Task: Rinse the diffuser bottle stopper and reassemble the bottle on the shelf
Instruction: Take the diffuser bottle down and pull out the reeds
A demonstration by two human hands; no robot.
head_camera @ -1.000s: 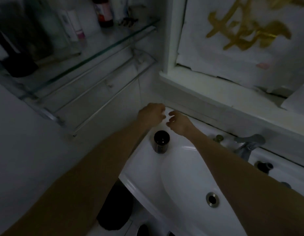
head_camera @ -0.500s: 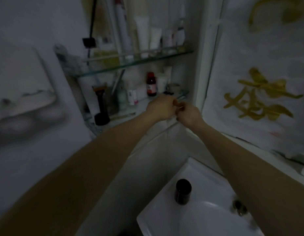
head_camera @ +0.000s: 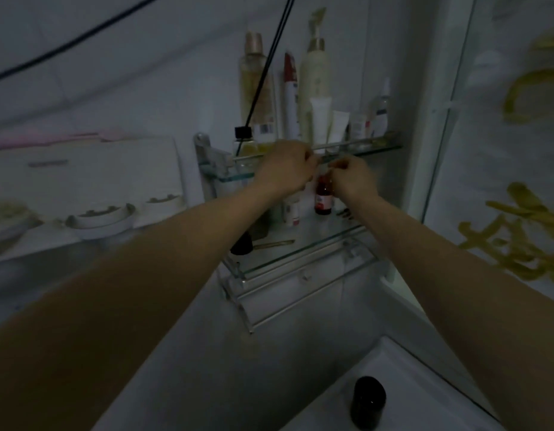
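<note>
The diffuser bottle (head_camera: 245,144) is clear glass with a black collar and two long black reeds. It stands at the left end of the upper glass shelf (head_camera: 378,148). Just right of it, in front of the shelf rail, my left hand (head_camera: 286,171) and my right hand (head_camera: 352,178) are raised close together. Both have curled fingers, and their fingertips nearly meet. They seem to pinch a small stopper between them, but it is too dim and small to make out clearly.
Tall lotion bottles and tubes (head_camera: 319,98) crowd the upper shelf. A red-brown bottle (head_camera: 323,199) stands on the lower glass shelf (head_camera: 303,250), behind my hands. A dark cup (head_camera: 367,402) sits on the white sink rim (head_camera: 403,365) below. A soap holder (head_camera: 101,219) hangs at left.
Both hands rose together from above the dark cup on the sink to the upper shelf. The view tilted upward, so the sink dropped to the bottom edge.
</note>
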